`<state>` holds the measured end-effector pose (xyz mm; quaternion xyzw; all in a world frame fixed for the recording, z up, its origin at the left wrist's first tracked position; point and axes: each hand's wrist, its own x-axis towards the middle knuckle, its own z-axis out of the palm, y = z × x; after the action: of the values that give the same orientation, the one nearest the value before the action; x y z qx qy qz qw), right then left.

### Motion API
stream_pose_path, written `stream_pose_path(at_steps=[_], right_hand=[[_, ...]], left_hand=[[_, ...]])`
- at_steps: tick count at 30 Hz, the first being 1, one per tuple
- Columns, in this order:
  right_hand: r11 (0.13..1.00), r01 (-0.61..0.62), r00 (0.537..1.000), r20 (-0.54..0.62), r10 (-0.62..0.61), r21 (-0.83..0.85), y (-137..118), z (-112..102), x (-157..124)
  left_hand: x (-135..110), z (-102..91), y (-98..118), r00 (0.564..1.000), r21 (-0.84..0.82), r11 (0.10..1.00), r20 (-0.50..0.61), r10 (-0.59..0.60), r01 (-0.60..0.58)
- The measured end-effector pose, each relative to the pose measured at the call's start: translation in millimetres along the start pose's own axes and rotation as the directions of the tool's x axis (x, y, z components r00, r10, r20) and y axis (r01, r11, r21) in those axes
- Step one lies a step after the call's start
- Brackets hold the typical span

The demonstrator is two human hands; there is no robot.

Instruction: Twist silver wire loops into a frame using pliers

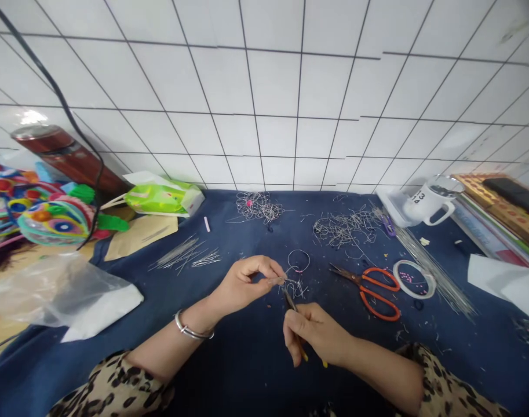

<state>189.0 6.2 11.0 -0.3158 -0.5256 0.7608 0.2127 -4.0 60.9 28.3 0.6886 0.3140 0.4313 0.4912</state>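
Working a looped wire piece (pixel 298 271) mid-surface (pixel 247 359); apparently a plier-shaping step. Left hand (pixel 247 282), 9 o'clock of it: fingers pinching wire. Right hand (pixel 315 330), 5 o'clock: wrapped round pliers (pixel 291 302), tip contact unclear. Next move seems to need steady pinch. Scissors (pixel 360 281), 3 o'clock; wire tangle (pixel 264 212), 11.

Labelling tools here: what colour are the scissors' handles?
Scissors' handles: orange-red, clearest in the head view.
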Motion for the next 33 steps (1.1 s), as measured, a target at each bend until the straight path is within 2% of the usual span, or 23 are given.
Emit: stream_pose_path(at_steps=[8, 13, 15, 18, 23, 28, 33], right_hand=[[0.999, -0.019, 0.999, -0.05, 0.02, 0.029, 5.1, -0.6, 3.5], [0.995, 0.01, 0.992, -0.125, 0.003, 0.1, 6.1, -0.5, 4.6], [0.991, 0.029, 0.984, -0.176, -0.006, 0.127, 6.3, -0.2, 4.7], [0.991, 0.05, 0.975, -0.221, -0.021, 0.123, 5.6, 0.4, 4.0], [0.998, 0.044, 0.989, -0.14, -0.037, 0.046, 6.3, 1.9, 2.3], [0.999, 0.029, 0.993, -0.118, -0.023, 0.045, 8.4, 2.4, 2.2], [0.998, 0.025, 0.995, -0.103, -0.018, 0.063, 7.2, 2.3, 2.0]], left_hand=[[-2.2, 2.5, -4.6, 0.999, 0.01, 0.999, 0.028, -0.041, 0.041], [-1.9, 2.2, -6.8, 0.999, 0.019, 0.999, 0.025, -0.026, 0.025], [-1.8, 1.4, -6.3, 0.999, 0.054, 0.999, 0.033, 0.008, -0.009], [-1.4, 0.4, -3.2, 0.992, 0.177, 0.976, 0.054, 0.117, -0.125], [0.3, 1.3, 1.6, 0.949, 0.341, 0.886, 0.081, 0.306, -0.315], [1.2, 2.4, 1.2, 0.916, 0.404, 0.825, 0.097, 0.39, -0.394], [0.2, 2.1, -4.0, 0.894, 0.45, 0.776, 0.142, 0.425, -0.441]])
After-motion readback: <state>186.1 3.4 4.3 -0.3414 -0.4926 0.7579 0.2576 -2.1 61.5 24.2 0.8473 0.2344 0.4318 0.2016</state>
